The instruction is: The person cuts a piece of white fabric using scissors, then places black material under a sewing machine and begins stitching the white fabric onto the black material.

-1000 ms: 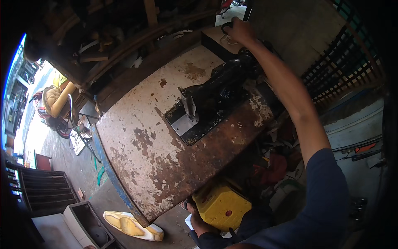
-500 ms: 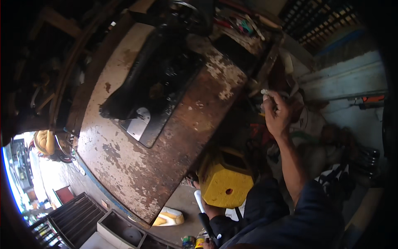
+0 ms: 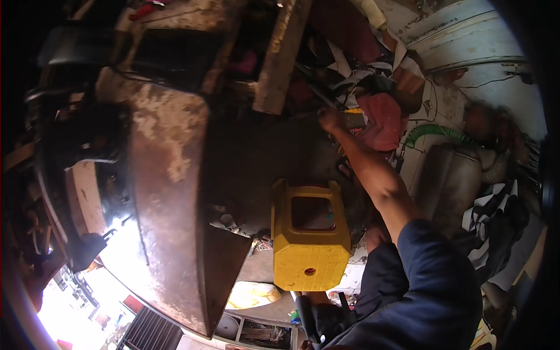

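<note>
My right arm stretches forward past the table's side, and my right hand (image 3: 330, 118) is low among shadowed clutter. Its fingers look curled closed at the lower end of a dark bar (image 3: 318, 90); whether they grip it or something small is hidden. Beside this hand lies a crumpled reddish cloth (image 3: 380, 122). Only a sliver of what seems my left hand (image 3: 306, 345) shows at the lower edge, near a dark tube (image 3: 307, 318), its fingers mostly cut off. A yellow plastic stool (image 3: 309, 262) with an opening in its side stands in front of my legs.
The worn, peeling table (image 3: 166, 157) fills the left, with a dark moulded piece (image 3: 81, 151) on it. A wooden beam (image 3: 283, 58) juts beyond my right hand. To the right are a green coiled hose (image 3: 437, 133), a grey padded seat (image 3: 446, 181) and black-and-white cloth (image 3: 493, 219).
My view has swung right and the table has shifted left. My right hand, earlier raised with a small pale piece pinched in it, has reached forward and down into the clutter.
</note>
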A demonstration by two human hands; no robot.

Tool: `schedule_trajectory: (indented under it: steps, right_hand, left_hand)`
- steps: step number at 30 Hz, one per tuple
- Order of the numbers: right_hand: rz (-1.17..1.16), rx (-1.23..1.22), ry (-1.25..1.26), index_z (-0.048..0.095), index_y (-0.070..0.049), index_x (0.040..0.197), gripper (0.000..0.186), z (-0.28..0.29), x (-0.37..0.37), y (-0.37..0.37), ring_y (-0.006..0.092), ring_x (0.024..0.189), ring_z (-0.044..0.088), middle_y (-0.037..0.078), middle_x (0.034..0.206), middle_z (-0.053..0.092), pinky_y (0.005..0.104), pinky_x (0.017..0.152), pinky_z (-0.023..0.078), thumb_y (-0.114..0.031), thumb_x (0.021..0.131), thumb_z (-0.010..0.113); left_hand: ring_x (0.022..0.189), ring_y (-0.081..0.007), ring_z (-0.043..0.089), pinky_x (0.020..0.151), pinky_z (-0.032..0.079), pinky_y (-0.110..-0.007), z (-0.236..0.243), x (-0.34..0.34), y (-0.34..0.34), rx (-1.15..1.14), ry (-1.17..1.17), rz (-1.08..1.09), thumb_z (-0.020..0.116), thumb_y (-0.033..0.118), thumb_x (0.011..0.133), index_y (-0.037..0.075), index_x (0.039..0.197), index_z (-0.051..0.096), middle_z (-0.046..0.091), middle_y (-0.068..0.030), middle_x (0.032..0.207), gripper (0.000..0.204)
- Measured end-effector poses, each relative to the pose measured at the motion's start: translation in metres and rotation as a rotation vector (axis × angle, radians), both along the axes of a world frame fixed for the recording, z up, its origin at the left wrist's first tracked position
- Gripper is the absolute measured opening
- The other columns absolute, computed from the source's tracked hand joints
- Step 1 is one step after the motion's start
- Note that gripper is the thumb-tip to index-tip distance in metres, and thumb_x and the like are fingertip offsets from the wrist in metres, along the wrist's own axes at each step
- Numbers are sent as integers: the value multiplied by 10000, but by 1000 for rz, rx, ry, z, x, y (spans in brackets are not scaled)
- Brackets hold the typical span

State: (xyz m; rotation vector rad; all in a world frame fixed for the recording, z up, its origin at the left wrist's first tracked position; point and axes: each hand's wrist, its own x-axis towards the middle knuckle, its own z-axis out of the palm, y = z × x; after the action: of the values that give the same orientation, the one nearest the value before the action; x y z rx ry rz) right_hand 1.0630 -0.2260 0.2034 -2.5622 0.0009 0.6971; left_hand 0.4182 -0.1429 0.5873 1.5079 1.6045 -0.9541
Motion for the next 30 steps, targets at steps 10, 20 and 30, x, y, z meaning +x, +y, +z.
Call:
schedule_trajectory:
  steps: [10,20,30]
  right_hand:
    - [-132,75,128,622,-115,1329,406,-160,38,21,266,882,747,128,1067,755,423,756,623,-269,955,651]
    - [-1036,1388,945,575,-114,1340,348,-66,46,30,182,861,660,57,1014,661,357,722,592,-65,1000,632]
    - [-1012,1885,450,527,-43,1463,526,239,6,-201,99,912,621,-2,1277,640,309,811,541,-115,970,697]
  left_hand:
    - [901,-472,689,792,516,-547,-64,96,-51,7,102,-4,580,170,987,23,1212,527,702,-278,920,275]
    - [883,-480,687,772,514,-562,-30,142,-101,37,170,-15,580,156,986,37,1228,503,700,-273,905,280]
    - [866,-487,686,752,512,-576,38,123,-130,13,38,-120,580,142,986,51,1243,478,699,-268,891,291]
